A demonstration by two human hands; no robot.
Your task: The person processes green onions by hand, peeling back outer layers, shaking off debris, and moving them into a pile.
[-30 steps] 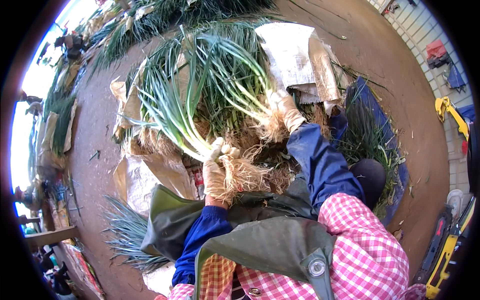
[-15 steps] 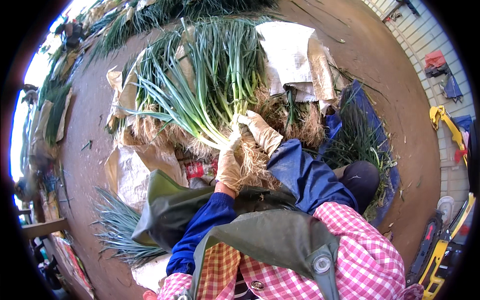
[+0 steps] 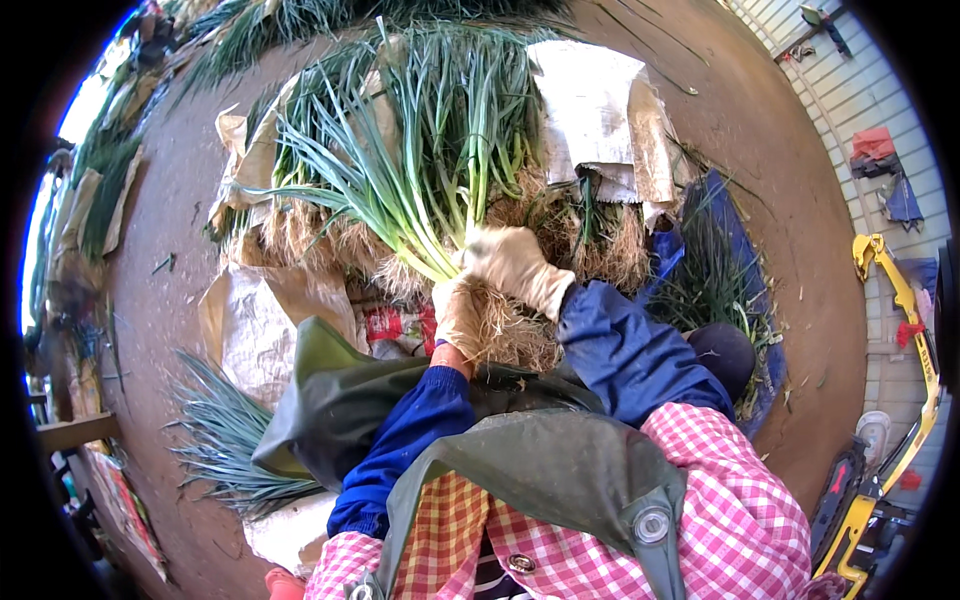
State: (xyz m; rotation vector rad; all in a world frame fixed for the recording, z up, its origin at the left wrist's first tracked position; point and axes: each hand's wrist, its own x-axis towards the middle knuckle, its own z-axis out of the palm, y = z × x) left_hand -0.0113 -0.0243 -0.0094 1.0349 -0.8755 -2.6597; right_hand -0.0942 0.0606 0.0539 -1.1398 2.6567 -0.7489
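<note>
Both my hands wear pale tan gloves. My left hand (image 3: 456, 318) is closed around the lower stems of a bunch of green onions (image 3: 415, 225), whose leaves fan up and to the left. My right hand (image 3: 512, 266) is closed on the same bunch just above and right of the left hand, partly blurred, its fingertips hidden against the stems. Shaggy straw-coloured roots (image 3: 508, 335) hang below both hands. Right behind lies a thick pile of more green onions (image 3: 470, 110), roots toward me.
A white woven sack (image 3: 590, 110) covers onions at the back right. Another sack (image 3: 255, 325) lies left of my knees, near a loose onion bundle (image 3: 235, 440). A blue tarp (image 3: 765, 300) with greens sits right. A yellow toy-like excavator arm (image 3: 905, 300) stands by the wall.
My right hand has turned over the stems, its back now facing up more, and come nearer the left hand. The left hand keeps its hold. The view has shifted slightly.
</note>
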